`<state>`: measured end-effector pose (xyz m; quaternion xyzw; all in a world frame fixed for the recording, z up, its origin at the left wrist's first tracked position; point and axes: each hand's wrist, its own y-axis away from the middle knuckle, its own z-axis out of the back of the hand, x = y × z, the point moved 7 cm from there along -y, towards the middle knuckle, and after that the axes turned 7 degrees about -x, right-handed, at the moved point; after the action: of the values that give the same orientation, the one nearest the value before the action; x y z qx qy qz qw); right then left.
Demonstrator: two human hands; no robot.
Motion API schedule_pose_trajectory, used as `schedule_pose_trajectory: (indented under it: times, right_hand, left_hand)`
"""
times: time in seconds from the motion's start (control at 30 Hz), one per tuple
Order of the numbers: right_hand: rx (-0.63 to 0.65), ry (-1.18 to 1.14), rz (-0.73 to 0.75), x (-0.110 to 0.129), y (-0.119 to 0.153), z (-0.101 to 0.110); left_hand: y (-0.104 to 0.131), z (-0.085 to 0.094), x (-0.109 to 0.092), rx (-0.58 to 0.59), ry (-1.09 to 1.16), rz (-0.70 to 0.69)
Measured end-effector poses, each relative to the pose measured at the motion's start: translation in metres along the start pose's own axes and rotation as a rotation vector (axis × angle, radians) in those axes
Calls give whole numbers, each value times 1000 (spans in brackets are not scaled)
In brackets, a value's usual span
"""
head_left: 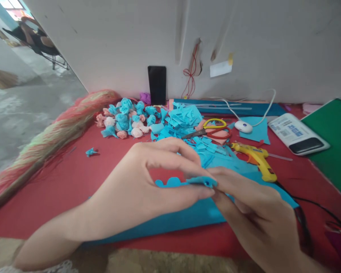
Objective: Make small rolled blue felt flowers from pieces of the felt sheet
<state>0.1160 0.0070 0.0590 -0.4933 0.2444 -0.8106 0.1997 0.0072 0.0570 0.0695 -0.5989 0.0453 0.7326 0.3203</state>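
Note:
A blue scalloped strip of thin craft sheet, curled into a small roll at its right end, is held over the table. My left hand pinches the strip between thumb and fingers. From the right, my right hand closes its fingertips on the rolled end. Rounded scallops of the strip show in the gap of my left hand. Below both hands lies a large blue sheet. Behind them are blue cut scraps and a pile of blue, pink and white rolled flowers.
Yellow-and-red-handled scissors lie on the scraps. A yellow glue gun with a black cord is at right, near a white box-shaped device and a green board. A black phone leans on the wall. A fringed bundle borders the left.

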Motion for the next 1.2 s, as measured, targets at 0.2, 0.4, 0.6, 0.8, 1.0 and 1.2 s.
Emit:
schedule_pose_trajectory:
  times: [0.2,0.4,0.6,0.8,1.0,1.2]
  right_hand:
    - [-12,4,-9,0,0,0]
    - [31,27,-12,-2,5,-2]
    - [19,-52,-3,-3,8,0]
    - [142,-59,-85,-7,8,-2]
    - [277,-214,-272,-13,3,-11]
    - [281,-265,-309,-16,3,-11]
  left_hand:
    - [1,1,-1,9,-32,1]
    - [-1,-1,-1,21,-70,-1]
    - [-1,-2,-1,42,-108,-5]
    - [-3,-4,1,79,-128,31]
    - [-1,-4,1,104,-153,-42]
    - [-1,-2,4,85,-138,-57]
